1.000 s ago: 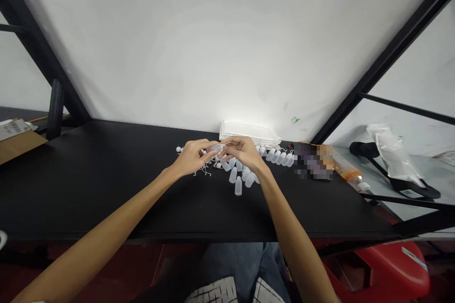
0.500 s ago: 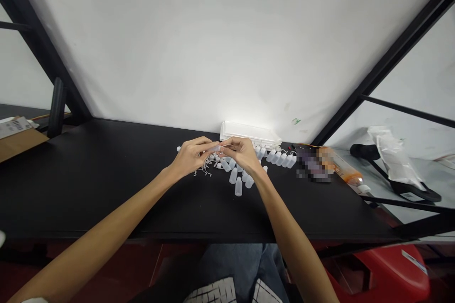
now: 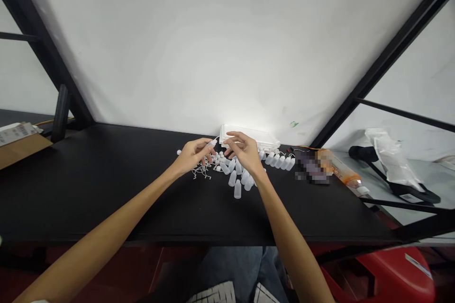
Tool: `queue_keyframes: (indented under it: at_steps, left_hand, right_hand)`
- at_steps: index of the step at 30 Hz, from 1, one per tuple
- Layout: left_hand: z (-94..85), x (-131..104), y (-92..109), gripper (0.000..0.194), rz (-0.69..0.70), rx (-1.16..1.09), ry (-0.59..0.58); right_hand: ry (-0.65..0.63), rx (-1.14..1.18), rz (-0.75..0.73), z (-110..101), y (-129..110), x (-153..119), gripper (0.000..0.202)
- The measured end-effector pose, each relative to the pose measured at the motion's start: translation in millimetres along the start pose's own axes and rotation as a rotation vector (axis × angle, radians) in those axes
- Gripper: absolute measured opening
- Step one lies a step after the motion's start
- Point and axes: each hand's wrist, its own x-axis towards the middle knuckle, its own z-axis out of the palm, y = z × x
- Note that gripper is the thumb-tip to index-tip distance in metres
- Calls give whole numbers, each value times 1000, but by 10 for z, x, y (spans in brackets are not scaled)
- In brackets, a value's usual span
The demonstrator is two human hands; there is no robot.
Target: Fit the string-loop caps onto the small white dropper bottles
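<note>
My left hand (image 3: 192, 155) pinches a small translucent squeeze bottle (image 3: 212, 143) between thumb and fingers, above the black table. A thin white strap curves up from the bottle's top end. Just to the right, my right hand (image 3: 244, 149) is apart from the bottle, its fingers spread and nothing visible in them. Below the hands lie several loose translucent bottles (image 3: 237, 189), small white caps (image 3: 219, 155) and thin white straps (image 3: 202, 171). Right of my right hand lies a row of similar bottles (image 3: 280, 161), some with straps at their tops.
White flat trays (image 3: 263, 138) are stacked against the wall. Farther right are a blurred dark object (image 3: 313, 168) and an orange-labelled bottle (image 3: 350, 180). A cardboard box (image 3: 23, 144) stands at the far left. Black frame posts (image 3: 384, 54) slant up at both sides.
My right hand has let go of the small bottle and moved slightly right, its fingers opening. The bottle stays in my left hand, now tilted upward with its strap showing.
</note>
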Motion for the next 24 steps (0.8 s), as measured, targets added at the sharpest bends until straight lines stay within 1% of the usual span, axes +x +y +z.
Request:
queue_keyframes:
  at_steps: [3, 7, 9, 12, 14, 17, 20, 24]
  left_hand:
    - [-21, 19, 24, 34, -92, -162, -16]
    - [-75, 37, 20, 34, -137, -218, 1]
    - [-100, 37, 20, 40, -149, -209, -10]
    - [-120, 29, 29, 56, -161, -178, -34]
    - [-124, 27, 28, 59, -168, -159, -46]
    - [-126, 31, 10, 58, -170, -149, -54]
    - [-126, 37, -9, 57, -172, -152, -43]
    - [-126, 42, -17, 51, -168, -160, -41]
  right_hand:
    - [43, -88, -55, 12, 29, -6, 27]
    - [76, -264, -136, 18, 82, -8, 22]
    - [78, -369, -174, 18, 109, -5, 21]
    - [69, -546, -251, 24, 141, -5, 19]
    - [52, -679, -273, 33, 149, -10, 20]
    - [31, -882, -247, 43, 139, -27, 22]
    - [-44, -1022, -223, 49, 117, -45, 19]
    - [-247, -1149, -242, 69, 124, -65, 14]
